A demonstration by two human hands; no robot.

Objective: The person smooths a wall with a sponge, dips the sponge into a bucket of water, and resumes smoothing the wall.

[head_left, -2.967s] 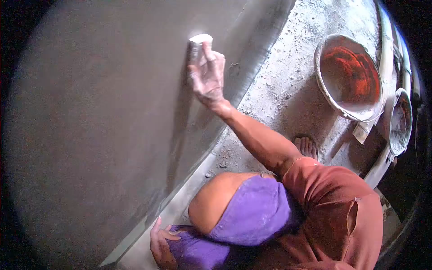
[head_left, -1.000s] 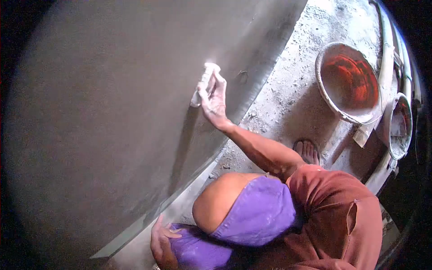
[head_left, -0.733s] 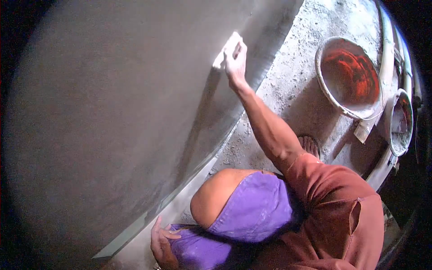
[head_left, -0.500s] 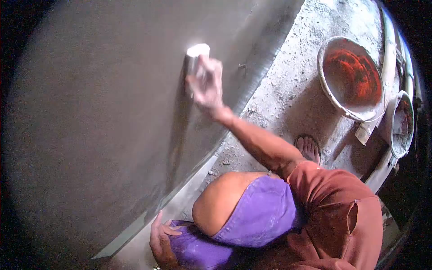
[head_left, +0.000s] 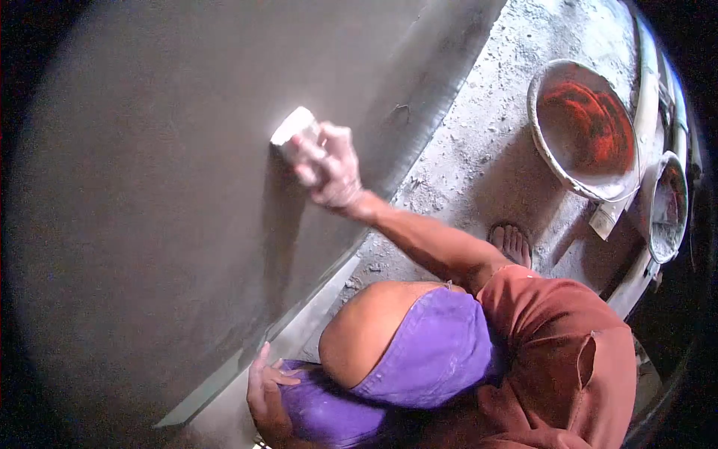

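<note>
A grey, smooth plastered wall (head_left: 149, 194) fills the left side of the view. Against it my right hand (head_left: 330, 170) grips a small white block (head_left: 294, 127), fingers bent around its near side; the lit end is bright and its texture is washed out. A long dark shadow falls below the block on the wall. Lower down, my left hand (head_left: 266, 389) lies with fingers apart on the purple cloth (head_left: 329, 408) over one knee, close to the wall's bottom edge. Pale dust coats the fingers of both hands.
A round basin (head_left: 535, 127) with a reddish inside stands on the dusty, gritty floor (head_left: 479, 142) to the right. Beyond it are a smaller bucket (head_left: 652, 224) and long pale poles (head_left: 648, 90). My sandalled foot (head_left: 511, 241) is between basin and knee. A pale strip (head_left: 202, 396) runs along the wall's base.
My right hand has moved left and down across the wall with the white block, which is now more tilted. My left hand has stayed on the knee.
</note>
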